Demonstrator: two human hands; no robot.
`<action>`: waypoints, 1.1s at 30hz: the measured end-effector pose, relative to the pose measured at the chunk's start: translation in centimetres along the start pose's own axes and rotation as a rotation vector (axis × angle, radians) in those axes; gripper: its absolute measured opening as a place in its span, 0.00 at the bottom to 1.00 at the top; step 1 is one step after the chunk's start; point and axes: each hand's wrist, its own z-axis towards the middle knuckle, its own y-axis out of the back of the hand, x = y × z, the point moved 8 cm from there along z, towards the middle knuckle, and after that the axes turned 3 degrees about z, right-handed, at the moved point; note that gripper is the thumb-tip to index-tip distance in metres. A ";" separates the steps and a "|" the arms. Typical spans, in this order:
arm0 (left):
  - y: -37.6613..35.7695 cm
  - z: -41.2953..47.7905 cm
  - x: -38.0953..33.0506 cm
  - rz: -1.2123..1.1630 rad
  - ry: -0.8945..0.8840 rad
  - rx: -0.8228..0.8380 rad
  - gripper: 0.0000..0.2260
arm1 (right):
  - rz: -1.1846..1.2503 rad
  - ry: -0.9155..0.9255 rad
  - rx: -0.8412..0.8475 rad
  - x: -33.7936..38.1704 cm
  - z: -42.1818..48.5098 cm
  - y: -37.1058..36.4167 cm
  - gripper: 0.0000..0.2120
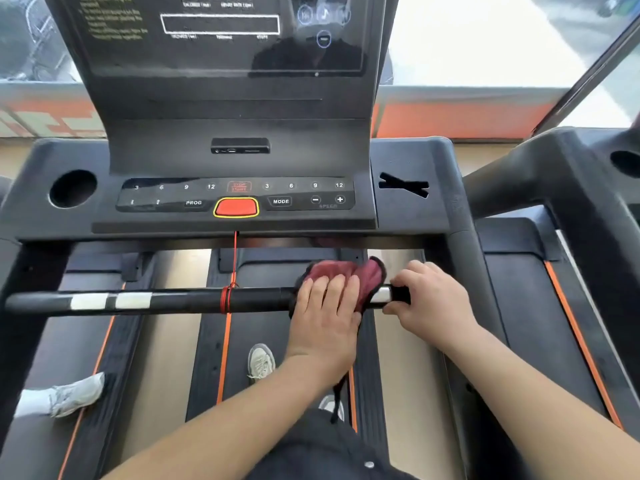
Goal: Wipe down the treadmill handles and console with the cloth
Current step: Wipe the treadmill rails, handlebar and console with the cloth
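Now, along the handle bar [180, 299], a red cord [227, 299] is wound round its middle. Just right of that, the left hand [325, 313] lies flat-fingered on the maroon cloth [367, 275], pressing it onto the bar. Beside it, the right hand [429, 299] curls round the bar's end, below the console [239, 161].

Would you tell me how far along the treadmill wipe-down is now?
Nothing shows as finished. In hand: the left hand presses the maroon cloth on the black crossbar handle near its right end; the right hand grips that bar. Seemingly left: the rest of the bar and the dark button console.
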 end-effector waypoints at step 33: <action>0.8 7.8 -11.2 0.038 -0.188 0.039 0.20 | 0.177 -0.609 0.056 -12.3 -4.9 3.3 0.28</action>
